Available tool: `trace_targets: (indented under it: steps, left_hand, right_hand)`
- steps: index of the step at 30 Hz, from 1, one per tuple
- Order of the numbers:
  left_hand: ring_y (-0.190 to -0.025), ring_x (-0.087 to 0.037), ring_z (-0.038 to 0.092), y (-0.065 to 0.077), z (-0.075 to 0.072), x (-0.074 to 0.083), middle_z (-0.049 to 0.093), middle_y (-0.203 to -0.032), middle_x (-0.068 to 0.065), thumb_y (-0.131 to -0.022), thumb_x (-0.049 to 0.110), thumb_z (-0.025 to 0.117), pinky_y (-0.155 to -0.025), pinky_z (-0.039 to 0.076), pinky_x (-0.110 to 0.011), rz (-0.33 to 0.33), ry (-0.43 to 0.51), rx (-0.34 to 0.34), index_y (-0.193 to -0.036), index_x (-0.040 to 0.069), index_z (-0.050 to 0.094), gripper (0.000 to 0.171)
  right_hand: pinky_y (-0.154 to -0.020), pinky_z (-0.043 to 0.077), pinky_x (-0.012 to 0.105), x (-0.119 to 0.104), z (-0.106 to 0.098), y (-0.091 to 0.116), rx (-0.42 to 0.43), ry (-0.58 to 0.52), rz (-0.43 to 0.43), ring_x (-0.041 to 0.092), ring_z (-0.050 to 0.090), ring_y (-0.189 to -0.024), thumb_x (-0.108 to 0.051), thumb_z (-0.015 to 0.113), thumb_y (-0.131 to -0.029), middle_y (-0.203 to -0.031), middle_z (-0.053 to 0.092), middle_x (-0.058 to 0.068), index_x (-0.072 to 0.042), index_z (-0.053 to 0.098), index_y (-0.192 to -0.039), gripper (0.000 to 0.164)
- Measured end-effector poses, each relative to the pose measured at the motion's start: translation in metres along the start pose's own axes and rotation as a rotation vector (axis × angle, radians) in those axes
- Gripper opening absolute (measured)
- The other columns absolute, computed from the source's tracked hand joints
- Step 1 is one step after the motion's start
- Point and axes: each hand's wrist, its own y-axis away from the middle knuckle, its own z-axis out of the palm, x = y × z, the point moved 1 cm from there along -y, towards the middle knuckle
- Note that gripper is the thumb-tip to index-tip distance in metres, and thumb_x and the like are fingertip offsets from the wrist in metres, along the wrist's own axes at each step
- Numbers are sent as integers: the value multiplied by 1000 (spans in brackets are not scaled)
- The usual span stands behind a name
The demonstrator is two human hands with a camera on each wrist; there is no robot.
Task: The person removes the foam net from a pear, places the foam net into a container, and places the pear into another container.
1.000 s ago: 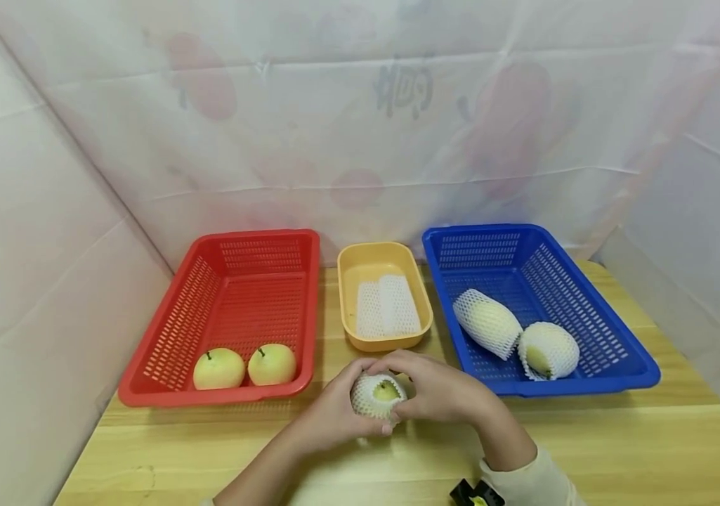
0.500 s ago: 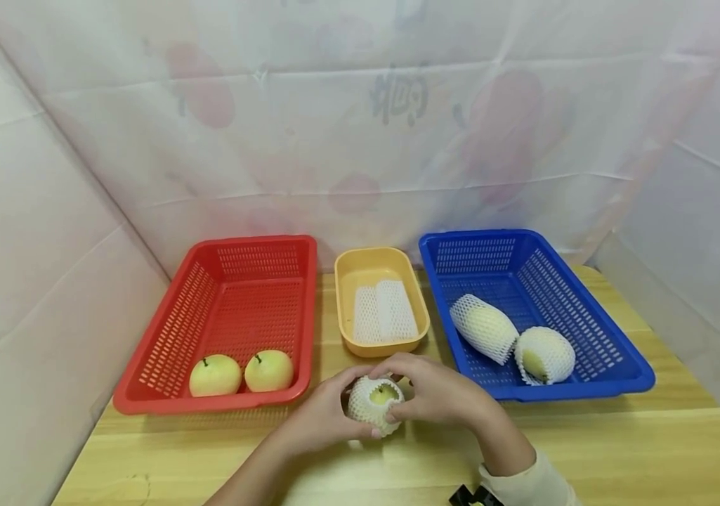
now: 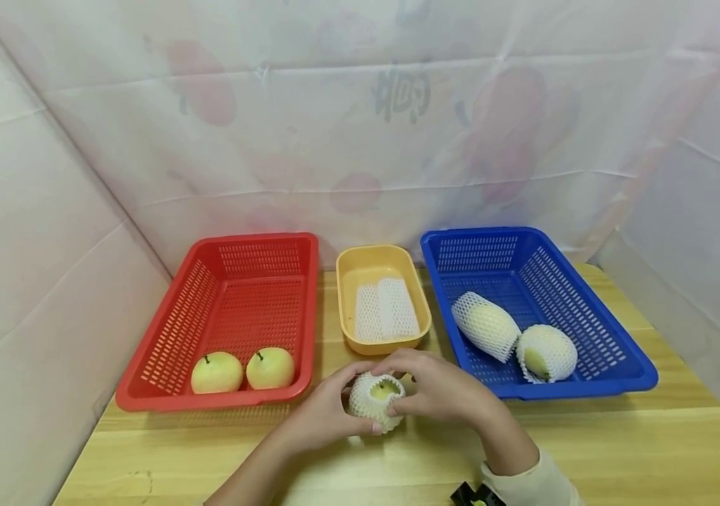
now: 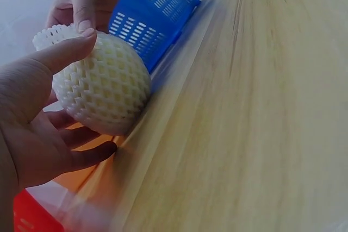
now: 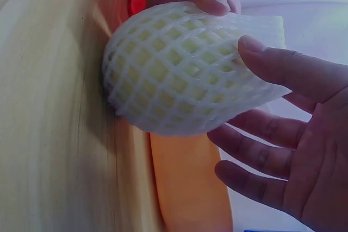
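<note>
A yellow pear in a white foam net sleeve (image 3: 369, 404) stands on the wooden table, its stem showing through the sleeve's open top. My left hand (image 3: 322, 420) holds its left side, thumb in front and fingers behind. From the right, my right hand (image 3: 444, 388) grips the sleeve near its upper rim between thumb and fingers. In the left wrist view, the left thumb presses on the netted pear (image 4: 106, 82) close to the right thumb. The right wrist view shows the sleeve (image 5: 168, 74) stretched over the pear, its loose end between right thumb and fingers.
A red basket (image 3: 220, 405) with two bare pears (image 3: 217, 373) stands left. The yellow tray (image 3: 385, 347), behind the hands, holds flat foam sleeves (image 3: 386, 309). In the blue basket (image 3: 587, 388) at right lie two netted pears (image 3: 547, 353). A pale curtain (image 3: 360, 140) hangs behind.
Both hands stay around the netted pear with only slight finger shifts. The sleeve's top opening looks slightly more upright and rounder. The head view has shifted a little.
</note>
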Motion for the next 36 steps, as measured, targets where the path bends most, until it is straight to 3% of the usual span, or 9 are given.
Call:
trace_targets:
  steps: [6,11,16,21,26,32,36]
  left_hand:
    - [-107,-14,62,-2,0,-2,62,-121,2,-73,29,88,-89,53,-31,-15,0,3,-136,29,49,75]
    - [-110,-16,62,-1,0,-3,61,-123,2,-73,29,87,-90,52,-30,-4,-4,3,-137,25,48,75]
    - [-113,-18,61,-1,1,-1,58,-127,1,-74,30,87,-90,52,-28,14,-4,-3,-140,26,47,77]
    - [-110,-17,60,-1,1,0,53,-134,1,-74,33,86,-87,53,-27,41,-15,-21,-144,20,46,81]
    - [-108,-15,60,0,2,-1,55,-133,2,-77,35,84,-86,54,-27,56,-30,1,-139,25,52,70]
    - [-102,-15,64,-1,4,-1,58,-127,2,-77,29,85,-82,57,-27,64,32,19,-131,31,56,61]
    - [-101,-20,65,0,3,1,57,-128,0,-77,26,85,-79,58,-26,56,57,42,-127,27,58,56]
  right_hand:
    - [-88,54,36,-3,-3,2,24,25,57,13,62,-103,-24,82,-78,-115,65,-13,-22,67,-119,44]
    - [-74,55,28,-3,-4,0,92,29,-4,5,61,-81,-19,83,-77,-88,65,-15,-20,71,-95,21]
    - [-60,51,20,-2,-5,-2,158,2,-81,-1,55,-67,-16,83,-78,-74,62,-16,-20,71,-82,13]
    - [-60,52,20,-3,-6,-1,182,-44,-85,-3,58,-67,-16,82,-79,-75,66,-17,-21,72,-80,12]
    - [-64,55,23,-2,-7,0,130,-99,-74,0,59,-70,-21,81,-81,-79,66,-14,-20,71,-88,12]
    - [-76,57,29,1,-8,3,-3,-127,-44,7,62,-85,-43,81,-78,-96,66,-10,-21,66,-111,42]
    - [-77,56,28,-2,-7,3,-5,-73,-51,7,60,-87,-29,84,-77,-100,63,-11,-22,67,-106,34]
